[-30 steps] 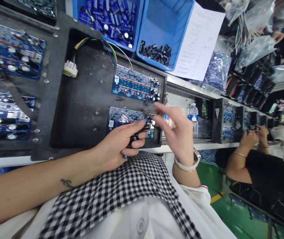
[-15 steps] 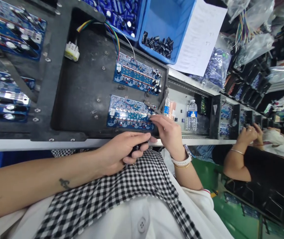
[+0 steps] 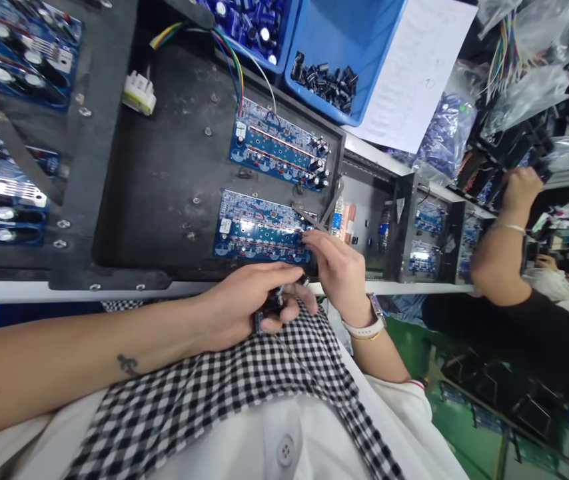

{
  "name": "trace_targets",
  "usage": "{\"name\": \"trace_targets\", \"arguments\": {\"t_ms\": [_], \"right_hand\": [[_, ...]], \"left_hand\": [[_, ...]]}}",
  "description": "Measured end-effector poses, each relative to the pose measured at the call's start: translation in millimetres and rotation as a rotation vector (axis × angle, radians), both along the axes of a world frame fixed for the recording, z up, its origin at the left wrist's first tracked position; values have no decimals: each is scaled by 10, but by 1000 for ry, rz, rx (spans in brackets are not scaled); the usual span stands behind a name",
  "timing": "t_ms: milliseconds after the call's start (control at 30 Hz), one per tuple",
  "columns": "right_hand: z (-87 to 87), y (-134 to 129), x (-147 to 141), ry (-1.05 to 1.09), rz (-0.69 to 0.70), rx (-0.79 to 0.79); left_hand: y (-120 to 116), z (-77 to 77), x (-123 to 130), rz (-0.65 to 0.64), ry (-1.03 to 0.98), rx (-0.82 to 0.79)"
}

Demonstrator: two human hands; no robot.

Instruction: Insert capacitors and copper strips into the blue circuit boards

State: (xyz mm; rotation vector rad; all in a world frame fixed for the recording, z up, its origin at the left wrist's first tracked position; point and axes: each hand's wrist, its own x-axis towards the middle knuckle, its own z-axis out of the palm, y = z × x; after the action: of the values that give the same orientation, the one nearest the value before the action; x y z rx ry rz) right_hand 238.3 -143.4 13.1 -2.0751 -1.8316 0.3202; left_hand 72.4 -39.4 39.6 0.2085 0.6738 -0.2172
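tray (image 3: pixel 154 193): board (image 3: pixel 264 230) lay lengthwise along near edge; right hand (image 3: pixel 338 268), nearer, pinched, any contents hidden; left hand (image 3: pixel 247 297) clutched capacitors (image 3: pixel 257 323).

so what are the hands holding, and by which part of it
The left hand holds small black parts in its curled grip; by which end cannot be told. Whether the right hand holds anything is hidden.

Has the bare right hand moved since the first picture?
Yes: the right hand moved down, toward the near edge of the blue rectangular circuit board nearest it.
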Motion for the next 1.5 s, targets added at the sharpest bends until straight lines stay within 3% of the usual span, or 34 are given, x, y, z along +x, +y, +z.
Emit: {"name": "trace_targets", "arguments": {"t_ms": [200,333,533,733,867,1133,1300,1500], "right_hand": [[55,-17,34,-98,121,-49],[72,4,6,-93,65,-89],[66,12,-16,-82,-8,-135],[38,6,16,-114,56,-99],[55,20,44,-157,203,-129],[364,-137,-129,249,42,-69],[199,-193,-116,166,-86,-49],[21,-173,-95,80,-86,-80]], "left_hand": [[-26,-9,-39,38,77,-26],[-41,2,-31,91,111,5],[-16,-10,0,68,87,-8],[4,-40,12,-13,85,-15],[-1,-54,2,-26,93,-23],[-67,-17,16,18,136,-56],[-94,-17,42,-13,151,-44],[-112,-61,-7,-1,86,0]]}}
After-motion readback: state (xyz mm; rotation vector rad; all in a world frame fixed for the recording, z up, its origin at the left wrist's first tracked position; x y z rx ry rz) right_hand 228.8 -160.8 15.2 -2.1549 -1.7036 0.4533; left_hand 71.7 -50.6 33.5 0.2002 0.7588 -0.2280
